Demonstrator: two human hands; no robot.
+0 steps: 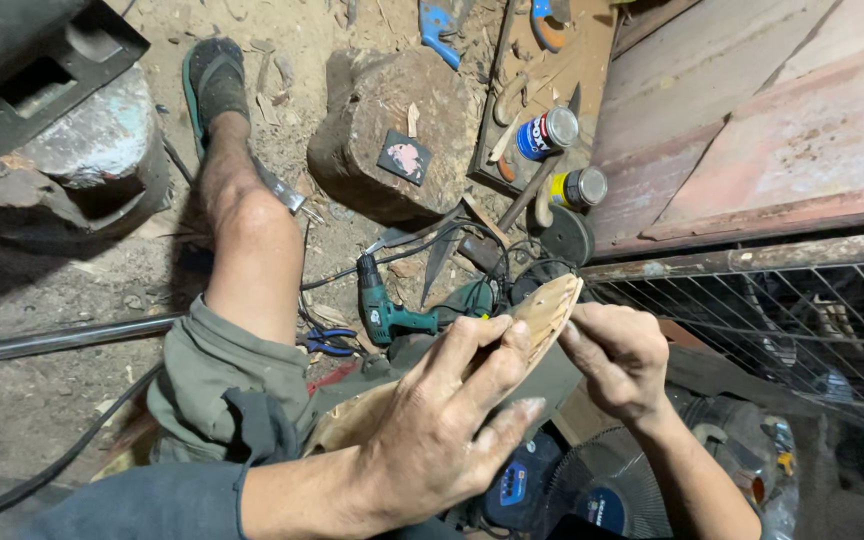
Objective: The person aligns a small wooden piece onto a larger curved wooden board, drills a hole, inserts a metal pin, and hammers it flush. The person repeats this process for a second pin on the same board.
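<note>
Both hands are on a long, flat carved wooden piece point(542, 315) with grooves cut fan-wise into its upper end, held up over the lap, well clear of the dirt floor point(42, 395). The left hand point(447, 415) is wrapped around the lower and middle part, fingers closed over the top face, and the right hand point(620, 355) is pinching the edge just under the grooved tip, fingers curled in. Down past it on the floor there's a green cordless drill point(387, 312) with blue-handled pliers point(327, 342) just beside it, and black cables tangled around. Further up sits a chunky stump point(392, 130), and to its right two small cans point(560, 158) near a rusty metal sheet point(752, 120). A wire mesh panel point(772, 320) runs along the right, with a fan point(597, 495) at the bottom.
</note>
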